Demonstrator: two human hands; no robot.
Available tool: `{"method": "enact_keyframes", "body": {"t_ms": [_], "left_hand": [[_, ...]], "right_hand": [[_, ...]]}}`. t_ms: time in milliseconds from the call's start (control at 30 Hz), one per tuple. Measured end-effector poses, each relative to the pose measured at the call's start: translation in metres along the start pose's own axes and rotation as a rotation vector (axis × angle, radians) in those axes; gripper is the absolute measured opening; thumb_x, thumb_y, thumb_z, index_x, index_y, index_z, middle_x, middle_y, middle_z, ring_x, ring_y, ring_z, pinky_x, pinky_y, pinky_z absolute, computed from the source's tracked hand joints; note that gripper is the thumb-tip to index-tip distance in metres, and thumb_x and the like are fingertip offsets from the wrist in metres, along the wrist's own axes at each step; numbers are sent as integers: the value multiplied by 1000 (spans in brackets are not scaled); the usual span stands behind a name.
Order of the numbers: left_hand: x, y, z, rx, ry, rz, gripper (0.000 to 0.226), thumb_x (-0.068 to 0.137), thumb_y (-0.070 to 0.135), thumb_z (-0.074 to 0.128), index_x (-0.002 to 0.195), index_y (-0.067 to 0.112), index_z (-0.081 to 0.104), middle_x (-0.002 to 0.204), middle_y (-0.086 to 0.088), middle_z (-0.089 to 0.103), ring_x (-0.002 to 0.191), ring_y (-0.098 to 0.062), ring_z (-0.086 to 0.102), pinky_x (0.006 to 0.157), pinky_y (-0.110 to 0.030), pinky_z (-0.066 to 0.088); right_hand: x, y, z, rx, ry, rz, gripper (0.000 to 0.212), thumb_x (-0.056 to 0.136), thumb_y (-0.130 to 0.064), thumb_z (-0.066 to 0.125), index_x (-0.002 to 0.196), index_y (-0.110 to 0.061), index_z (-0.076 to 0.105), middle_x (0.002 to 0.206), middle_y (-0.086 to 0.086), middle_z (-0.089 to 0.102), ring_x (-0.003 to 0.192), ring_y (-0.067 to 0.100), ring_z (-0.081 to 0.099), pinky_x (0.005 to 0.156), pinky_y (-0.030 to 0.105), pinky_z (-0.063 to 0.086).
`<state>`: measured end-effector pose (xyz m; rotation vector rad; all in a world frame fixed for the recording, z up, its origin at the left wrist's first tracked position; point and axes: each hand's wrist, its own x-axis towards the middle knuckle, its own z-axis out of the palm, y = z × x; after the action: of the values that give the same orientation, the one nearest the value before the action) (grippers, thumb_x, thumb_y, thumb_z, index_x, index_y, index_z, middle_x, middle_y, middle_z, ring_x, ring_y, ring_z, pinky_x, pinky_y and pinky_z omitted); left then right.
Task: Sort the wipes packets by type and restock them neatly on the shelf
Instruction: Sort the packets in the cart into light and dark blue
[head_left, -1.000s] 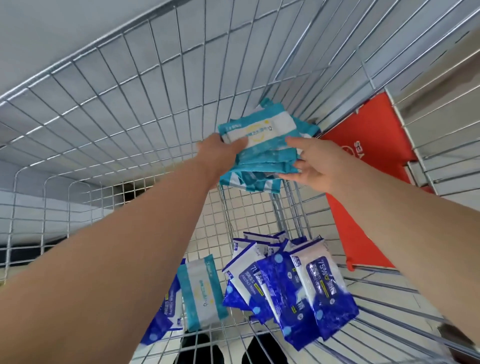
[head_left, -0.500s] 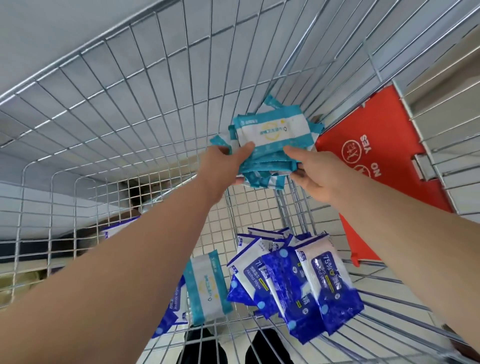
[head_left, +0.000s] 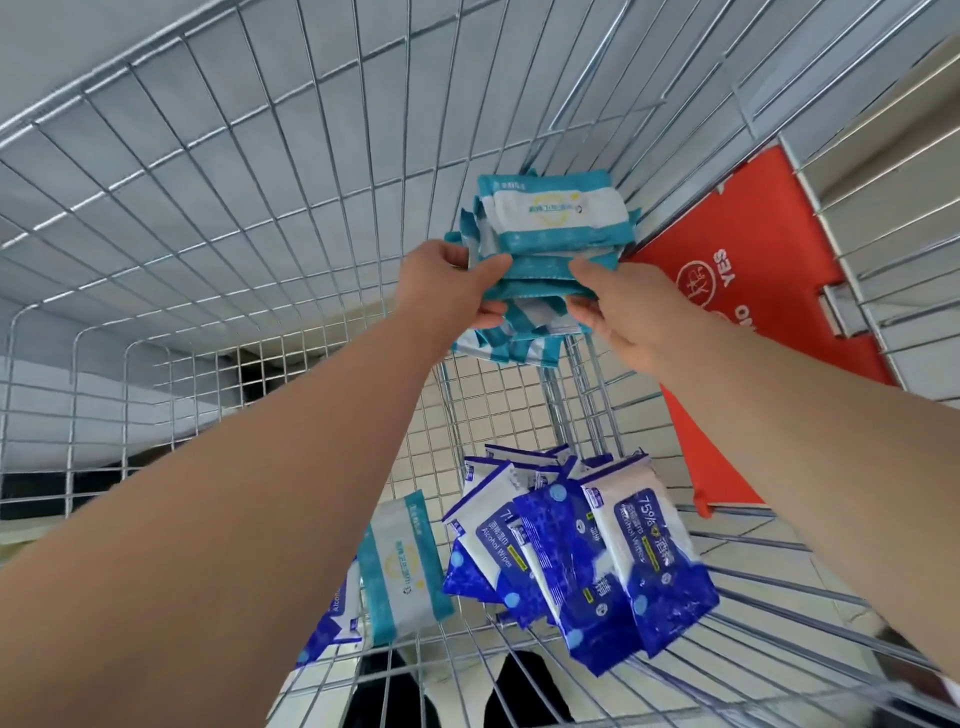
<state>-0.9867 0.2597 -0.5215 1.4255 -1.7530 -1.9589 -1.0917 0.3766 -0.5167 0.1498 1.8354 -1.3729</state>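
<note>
Head view is showing two bare arms reaching into a wire cart (head_left: 208, 208). The left hand (head_left: 441, 280) is gripping the left side of a teal stack (head_left: 550, 223) of wipes, with its thumb curled on the front. The right hand (head_left: 628, 312) is pinching the right side of the same stack. The stack is sitting high above the cart floor, just beside a red flap (head_left: 753, 312). Down below, blue packets (head_left: 613, 551) are lying in a heap on the cart floor. A lone teal packet (head_left: 405, 561) is leaning just to their left. Dark shoes (head_left: 395, 696) are showing through the wires.
</note>
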Motion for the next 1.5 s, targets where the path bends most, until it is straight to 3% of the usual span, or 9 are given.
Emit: {"method": "enact_keyframes", "body": {"t_ms": [167, 300, 367, 467, 633, 800, 967, 1267, 1500], "left_hand": [[-8, -4, -5, 51, -18, -8, 28, 84, 29, 73, 89, 15, 50, 88, -8, 67, 69, -23, 71, 63, -37, 61], [-23, -11, -25, 164, -41, -41, 41, 84, 36, 72, 108, 8, 54, 102, -10, 65, 76, -21, 71, 61, -35, 61], [-34, -16, -47, 317, -57, 18, 33, 85, 36, 70, 103, 11, 59, 96, -6, 68, 78, -19, 71, 66, -37, 61], [-55, -26, -94, 555, -81, 96, 24, 84, 41, 68, 94, 20, 64, 88, 2, 69, 79, -15, 67, 71, -32, 56], [-95, -65, -191, 877, -176, 18, 22, 86, 35, 68, 104, 23, 63, 99, 9, 64, 87, -4, 61, 68, -14, 41], [-113, -120, -249, 1201, -332, -102, 42, 81, 30, 75, 120, 24, 61, 120, 5, 61, 108, -14, 57, 94, -30, 45], [-106, -143, -254, 1376, -363, 28, 41, 76, 36, 78, 112, 26, 61, 117, 1, 60, 109, -19, 53, 92, -33, 44], [-102, -133, -266, 1201, -421, -12, 16, 85, 27, 71, 91, 19, 59, 100, -1, 64, 94, -20, 58, 85, -36, 48], [-108, -122, -265, 1124, -450, -123, 34, 97, 38, 49, 105, 9, 64, 100, -7, 64, 91, -22, 59, 80, -33, 47]], "right_hand": [[-8, 9, -6, -92, 61, -3, 11, 91, -16, 61, 82, -11, 58, 84, 7, 58, 86, 20, 59, 99, 45, 48], [-32, 18, -2, -307, 33, -5, 41, 90, -27, 63, 118, 3, 59, 103, 20, 64, 105, 34, 63, 100, 52, 45], [-48, 23, 7, -473, -25, -59, 46, 90, -31, 61, 120, 3, 59, 105, 21, 66, 99, 34, 63, 99, 49, 46], [-70, 35, 33, -681, -129, -190, 44, 90, -30, 59, 110, 9, 60, 114, 24, 61, 104, 36, 59, 72, 32, 47], [-105, 73, 94, -864, -444, -278, 47, 90, -31, 61, 131, -9, 53, 134, 4, 55, 120, 16, 53, 99, 28, 40], [-121, 121, 146, -1041, -680, -236, 40, 90, -22, 61, 129, -11, 56, 132, 6, 57, 120, 20, 53, 102, 31, 41], [-119, 152, 165, -1222, -666, -240, 45, 89, -19, 62, 131, -9, 51, 131, 10, 53, 118, 25, 51, 96, 35, 44], [-97, 183, 177, -1464, -565, -295, 38, 82, -28, 70, 117, -17, 56, 114, 8, 52, 107, 26, 48, 90, 38, 44], [-85, 170, 170, -1089, -555, -187, 12, 86, -19, 68, 88, -19, 57, 90, 2, 57, 81, 19, 54, 64, 27, 39]]}}
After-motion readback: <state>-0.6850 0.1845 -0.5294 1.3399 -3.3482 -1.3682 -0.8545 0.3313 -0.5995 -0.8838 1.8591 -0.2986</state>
